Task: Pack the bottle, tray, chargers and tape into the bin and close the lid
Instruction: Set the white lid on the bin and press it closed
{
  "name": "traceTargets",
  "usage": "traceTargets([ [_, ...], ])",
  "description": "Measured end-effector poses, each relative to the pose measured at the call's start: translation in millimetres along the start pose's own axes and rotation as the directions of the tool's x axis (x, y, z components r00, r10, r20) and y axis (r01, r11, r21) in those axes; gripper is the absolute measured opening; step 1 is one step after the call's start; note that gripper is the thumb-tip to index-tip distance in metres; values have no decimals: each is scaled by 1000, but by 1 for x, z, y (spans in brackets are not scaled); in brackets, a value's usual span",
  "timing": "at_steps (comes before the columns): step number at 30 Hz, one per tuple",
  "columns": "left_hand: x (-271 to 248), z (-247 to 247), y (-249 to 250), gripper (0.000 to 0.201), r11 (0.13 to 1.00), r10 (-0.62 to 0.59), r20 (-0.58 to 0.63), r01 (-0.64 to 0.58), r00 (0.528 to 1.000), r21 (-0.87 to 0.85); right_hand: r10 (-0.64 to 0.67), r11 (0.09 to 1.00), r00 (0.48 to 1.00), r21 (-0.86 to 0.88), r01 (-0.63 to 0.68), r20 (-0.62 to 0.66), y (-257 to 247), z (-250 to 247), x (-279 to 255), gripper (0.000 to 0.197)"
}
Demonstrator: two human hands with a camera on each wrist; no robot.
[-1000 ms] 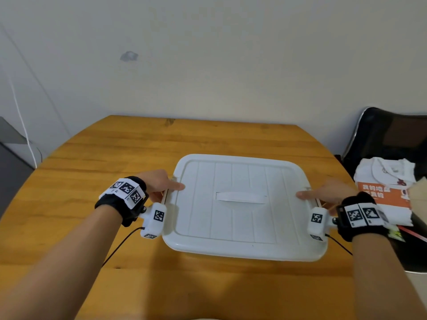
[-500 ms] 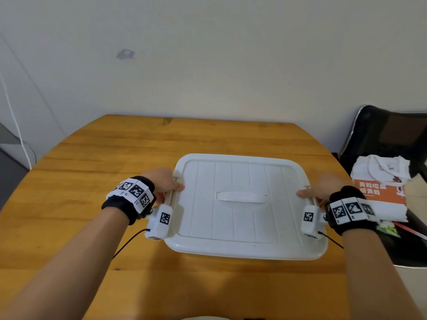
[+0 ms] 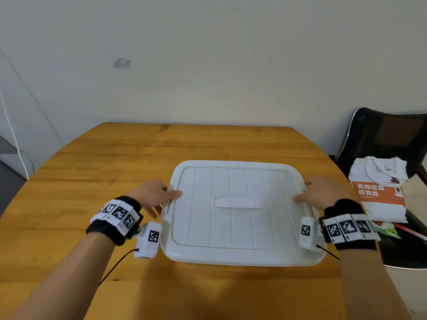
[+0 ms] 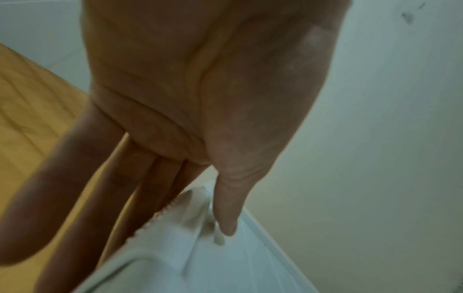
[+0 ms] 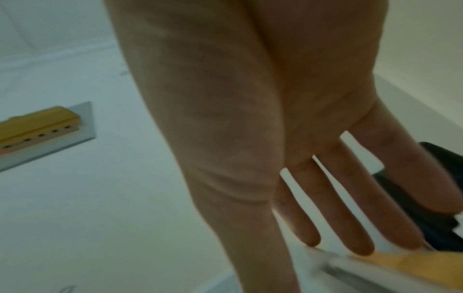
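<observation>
The white bin stands on the wooden table (image 3: 111,162) with its ribbed lid (image 3: 235,179) lying flat on top; a recessed handle (image 3: 239,202) is at the lid's middle. The contents are hidden. My left hand (image 3: 157,192) is at the lid's left edge, thumb lying on the lid and fingers reaching down by the side latch. In the left wrist view the left hand's fingers (image 4: 140,198) are straight beside the lid's rim (image 4: 200,267). My right hand (image 3: 318,192) mirrors it at the right edge, with straight, spread fingers (image 5: 350,198).
A black chair (image 3: 388,139) stands right of the table and holds a white bag with an orange panel (image 3: 379,190). A wall runs close behind the table's far edge. Bare wood surrounds the bin on the left and front.
Both hands have stayed at the lid's side edges, shifting only slightly, and their fingers have stretched down along the rim. The lid and bin have not moved.
</observation>
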State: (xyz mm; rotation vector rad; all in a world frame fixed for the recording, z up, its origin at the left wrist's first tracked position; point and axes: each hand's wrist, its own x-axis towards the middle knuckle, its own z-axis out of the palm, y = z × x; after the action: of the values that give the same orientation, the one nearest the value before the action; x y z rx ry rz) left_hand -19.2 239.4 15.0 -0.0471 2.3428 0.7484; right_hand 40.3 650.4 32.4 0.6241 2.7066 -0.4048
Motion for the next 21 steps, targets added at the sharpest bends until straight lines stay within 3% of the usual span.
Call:
traceTargets([
  [4,-11,5,-24,57,989,146,-135,-147,980,7,-125,989,990,-67,129,62,-19,-7,-17,78],
  [7,-22,15,-42,60,960,279,-243,-272,929,64,-216,970,970,-93,227,111,-31,-8,-26,76],
  [11,-27,32,-55,54,907,415,-256,-418,873,44,-282,939,945,-154,307,166,-46,14,-32,68],
  [14,-23,39,-59,53,887,450,-289,-459,845,38,-285,921,948,-234,312,141,-51,24,-33,66],
  [21,-14,37,-65,53,894,431,-261,-449,864,-8,-291,920,947,-231,316,137,-49,24,-41,65],
])
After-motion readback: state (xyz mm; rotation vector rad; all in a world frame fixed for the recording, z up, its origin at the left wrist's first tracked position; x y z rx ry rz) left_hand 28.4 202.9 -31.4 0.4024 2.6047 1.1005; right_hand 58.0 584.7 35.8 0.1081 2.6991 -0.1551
